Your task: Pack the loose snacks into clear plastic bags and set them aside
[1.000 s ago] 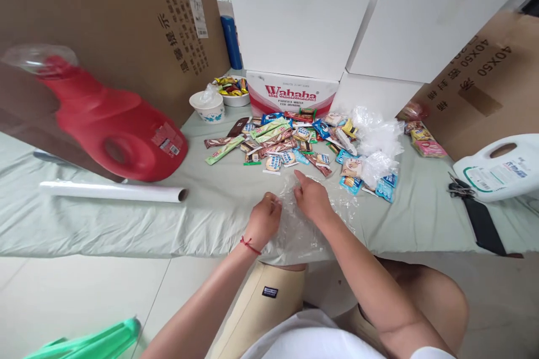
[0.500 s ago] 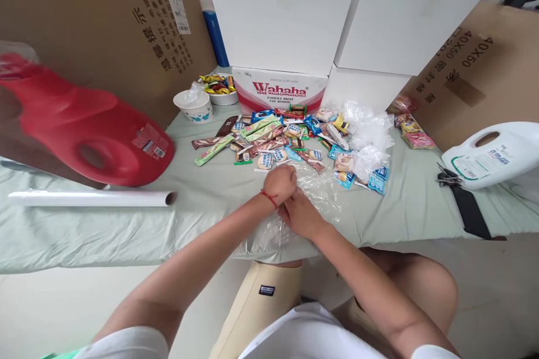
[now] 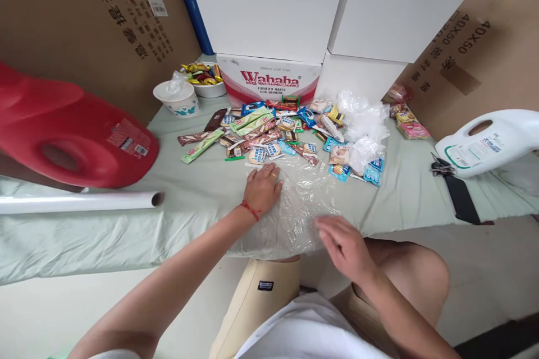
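A clear sheet of plastic wrap (image 3: pixel 297 210) lies crinkled on the green cloth, reaching the table's front edge. Flat on its left part rests my left hand (image 3: pixel 263 189), fingers stretched out, a red string around the wrist. My right hand (image 3: pixel 344 244) hovers near the sheet's front right edge, slightly blurred, its fingers extended and nothing seen in them. Just beyond the sheet spreads a pile of wrapped snacks (image 3: pixel 261 129). Several knotted clear plastic bundles (image 3: pixel 364 123) sit at the pile's right side.
A red jug (image 3: pixel 80 129) and a white wrap roll (image 3: pixel 80 202) lie at left. Behind stand a paper cup (image 3: pixel 177 98), a bowl of candies (image 3: pixel 208 88) and a Wahaha box (image 3: pixel 269 76). At right are a white bottle (image 3: pixel 484 143), a black phone-like slab (image 3: pixel 462 199) and keys (image 3: pixel 442 168).
My hands were together over the plastic wrap and have moved apart. The left now lies flat on the sheet; the right has shifted right and toward me. The view has tilted slightly.
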`<state>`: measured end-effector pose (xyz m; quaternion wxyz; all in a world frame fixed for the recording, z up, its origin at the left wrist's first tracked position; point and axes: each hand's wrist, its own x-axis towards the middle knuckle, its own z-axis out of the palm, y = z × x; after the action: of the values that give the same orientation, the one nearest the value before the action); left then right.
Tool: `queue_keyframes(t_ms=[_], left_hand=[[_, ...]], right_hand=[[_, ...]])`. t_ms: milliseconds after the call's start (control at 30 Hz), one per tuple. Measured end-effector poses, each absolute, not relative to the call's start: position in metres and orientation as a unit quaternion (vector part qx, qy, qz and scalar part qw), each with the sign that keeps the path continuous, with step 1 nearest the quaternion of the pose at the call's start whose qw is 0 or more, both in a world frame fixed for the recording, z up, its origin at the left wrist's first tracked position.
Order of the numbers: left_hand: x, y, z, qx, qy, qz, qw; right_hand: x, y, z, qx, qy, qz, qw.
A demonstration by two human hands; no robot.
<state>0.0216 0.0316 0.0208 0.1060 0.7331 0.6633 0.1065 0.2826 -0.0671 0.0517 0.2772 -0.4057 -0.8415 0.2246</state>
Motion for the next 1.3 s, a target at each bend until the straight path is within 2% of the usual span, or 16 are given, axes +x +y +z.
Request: queue_keyframes(t_ms=[67, 233, 300, 433, 567, 667, 800, 933, 1067, 1167, 1300], left_hand=[[0.023, 0.024, 0.017, 0.74, 0.659, 0.098, 0.095], [0.016, 0.011, 0.013, 0.735, 0.67, 0.082, 0.066], [0.011, 0.009, 0.012, 0.735, 0.67, 0.079, 0.061], [0.009, 0.008, 0.009, 0.748, 0.656, 0.076, 0.06], [0.011, 0.006, 0.012, 0.765, 0.637, 0.07, 0.066], [0.009, 0.006, 0.016, 0.782, 0.615, 0.068, 0.07], [-0.002, 0.017, 0.016, 0.782, 0.613, 0.083, 0.074], [-0.012, 0.033, 0.011, 0.785, 0.608, 0.094, 0.08], [-0.015, 0.039, 0.007, 0.788, 0.602, 0.105, 0.075], [-0.016, 0.038, 0.008, 0.787, 0.603, 0.101, 0.081], [-0.017, 0.038, 0.011, 0.79, 0.599, 0.098, 0.091]], right_hand=[[0.279, -0.043, 0.05, -0.466, -0.824, 0.156, 0.281], [0.29, -0.051, 0.015, -0.541, -0.826, 0.083, 0.134], [0.309, -0.077, 0.006, -0.535, -0.834, 0.076, 0.111], [0.337, -0.095, 0.02, -0.538, -0.824, 0.092, 0.154], [0.305, -0.037, 0.044, -0.519, -0.814, 0.104, 0.237], [0.268, 0.02, 0.041, -0.468, -0.854, 0.117, 0.196], [0.264, 0.057, 0.022, -0.487, -0.86, 0.112, 0.107], [0.301, 0.062, 0.023, -0.511, -0.844, 0.105, 0.126], [0.314, 0.084, 0.052, -0.586, -0.796, 0.081, 0.125], [0.299, 0.131, 0.08, -0.646, -0.753, 0.015, 0.129], [0.262, 0.22, 0.113, -0.636, -0.763, -0.042, 0.109]])
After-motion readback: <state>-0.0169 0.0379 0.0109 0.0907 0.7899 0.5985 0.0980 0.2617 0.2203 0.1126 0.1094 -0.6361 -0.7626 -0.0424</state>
